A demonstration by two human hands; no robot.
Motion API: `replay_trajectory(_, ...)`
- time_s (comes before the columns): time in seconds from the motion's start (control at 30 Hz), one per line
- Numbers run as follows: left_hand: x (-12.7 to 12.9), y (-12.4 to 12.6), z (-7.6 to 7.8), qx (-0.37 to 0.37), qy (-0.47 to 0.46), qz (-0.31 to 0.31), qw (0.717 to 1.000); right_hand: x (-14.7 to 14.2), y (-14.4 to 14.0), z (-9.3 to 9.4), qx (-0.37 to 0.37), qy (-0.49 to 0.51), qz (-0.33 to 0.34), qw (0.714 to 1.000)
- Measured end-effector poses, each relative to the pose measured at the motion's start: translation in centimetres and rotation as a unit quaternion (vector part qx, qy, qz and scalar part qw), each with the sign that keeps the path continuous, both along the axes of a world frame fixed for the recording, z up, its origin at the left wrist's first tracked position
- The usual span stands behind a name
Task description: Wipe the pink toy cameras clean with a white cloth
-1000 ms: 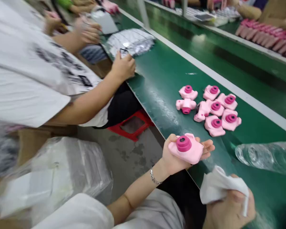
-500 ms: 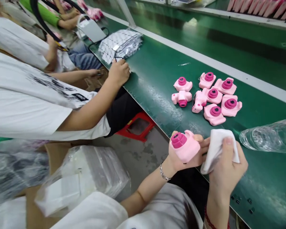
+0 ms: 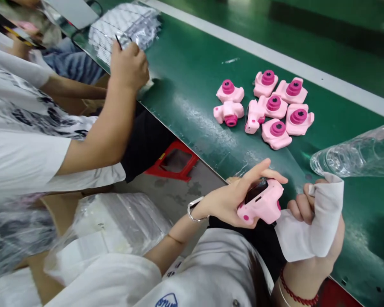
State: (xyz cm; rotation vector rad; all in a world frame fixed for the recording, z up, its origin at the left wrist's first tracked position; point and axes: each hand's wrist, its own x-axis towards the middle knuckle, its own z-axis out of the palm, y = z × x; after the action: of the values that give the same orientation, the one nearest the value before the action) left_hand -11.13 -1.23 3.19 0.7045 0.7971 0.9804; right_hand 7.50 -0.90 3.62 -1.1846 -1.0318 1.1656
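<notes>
Nearest my view, I have the right hand closed on a thin white cloth, its fingers curled and the sheet draped over part of them. Just beside it, the left hand grips a small pink camera over the table's near edge, fingers reaching along its dark screen side; I can't tell from here whether the cloth touches it.

I judge the camera light, with a stiff body under a smooth, rounded pink shell that may feel slightly soft. I'd expect it to slip if pinched on those curves, and I'd treat the screen and the lens as the fragile parts. I'd take hold across the pink side edges, fingertips off the glass. The cloth should be limp and almost weightless, easy to pinch by any corner.

Farther along, a clear bottle lies tilted across the view over the green table. Beyond the hands sits a loose cluster of eight similar cameras, most with lenses up. Farther off, a co-worker's hand is curled round something dark and thin, near a pile of shiny pouches
</notes>
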Motion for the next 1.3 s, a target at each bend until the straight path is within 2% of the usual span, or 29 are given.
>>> replay_trajectory(0.1, 0.1, 0.1, -0.1, -0.058, -0.02, 0.004, 0.998, -0.6, -0.4, 0.4, -0.075, 0.064, -0.038, 0.994)
replay_trajectory(0.17, 0.2, 0.3, 0.0, -0.08, -0.022, 0.016, 0.996, -1.4, -0.5, 0.4, -0.086, -0.004, -0.111, 0.99)
replay_trajectory(0.2, 0.4, 0.4, 0.1, -0.076, -0.014, 0.028, 0.997, -1.8, -0.5, 0.4, -0.067, -0.066, -0.134, 0.987)
replay_trajectory(0.27, 0.7, 0.6, 0.4, -0.037, 0.02, 0.055, 0.998, -2.8, -0.6, 0.3, 0.026, -0.204, -0.133, 0.97)
replay_trajectory(0.33, 1.1, 0.8, 0.5, 0.03, 0.064, 0.071, 0.995, -3.4, -0.8, 0.3, 0.156, -0.313, -0.103, 0.931)
replay_trajectory(0.4, 1.4, 0.8, 0.4, 0.086, 0.101, 0.071, 0.989, -3.3, -1.4, 0.1, 0.247, -0.34, -0.052, 0.906)
replay_trajectory(0.43, 1.5, 0.8, 0.2, 0.103, 0.115, 0.073, 0.985, -2.9, -1.9, -0.2, 0.263, -0.324, -0.011, 0.909)
replay_trajectory(0.47, 1.5, 0.8, -0.1, 0.114, 0.128, 0.076, 0.982, -2.4, -2.4, -0.6, 0.257, -0.296, 0.039, 0.919)
replay_trajectory(0.53, 1.5, 0.7, -0.7, 0.153, 0.153, 0.078, 0.973, -1.0, -3.7, -1.8, 0.191, -0.235, 0.104, 0.947)
replay_trajectory(0.57, 1.4, 0.6, -0.9, 0.184, 0.172, 0.072, 0.965, -0.2, -4.3, -2.4, 0.146, -0.222, 0.087, 0.96)
replay_trajectory(0.63, 1.2, 0.5, -1.1, 0.257, 0.216, 0.056, 0.94, 1.1, -5.4, -3.4, 0.063, -0.211, -0.018, 0.975)
replay_trajectory(0.7, 0.9, 0.4, -0.9, 0.302, 0.254, 0.041, 0.918, 1.7, -6.0, -3.6, 0.006, -0.19, -0.123, 0.974)
replay_trajectory(0.77, 0.6, 0.4, -0.3, 0.305, 0.277, 0.029, 0.911, 1.6, -6.1, -2.9, -0.026, -0.17, -0.174, 0.97)
replay_trajectory(0.83, 0.4, 0.4, 0.3, 0.287, 0.292, 0.016, 0.912, 0.9, -5.8, -1.8, -0.033, -0.16, -0.188, 0.969)
replay_trajectory(0.9, 0.5, 0.5, 0.5, 0.245, 0.284, 0.02, 0.927, 0.1, -5.4, -0.9, -0.034, -0.152, -0.195, 0.968)
replay_trajectory(0.97, 0.9, 0.8, 0.2, 0.152, 0.197, 0.052, 0.967, -0.6, -5.2, -0.6, -0.039, -0.136, -0.204, 0.969)
replay_trajectory(1.03, 1.5, 1.1, -0.4, 0.001, 0.041, 0.08, 0.996, -1.1, -5.0, -0.6, -0.047, -0.124, -0.207, 0.969)
replay_trajectory(1.1, 2.1, 1.5, -0.9, -0.138, -0.08, 0.093, 0.983, -1.8, -4.7, -0.6, -0.047, -0.135, -0.202, 0.969)
replay_trajectory(1.13, 2.4, 1.6, -1.0, -0.183, -0.102, 0.104, 0.972, -2.2, -4.5, -0.4, -0.04, -0.15, -0.204, 0.967)
replay_trajectory(1.23, 3.0, 1.6, -0.8, -0.224, -0.087, 0.155, 0.958, -3.8, -3.1, 0.4, 0.061, -0.22, -0.203, 0.952)
replay_trajectory(1.3, 3.3, 1.6, -0.3, -0.222, -0.088, 0.185, 0.953, -4.6, -2.0, 0.9, 0.174, -0.29, -0.132, 0.932)
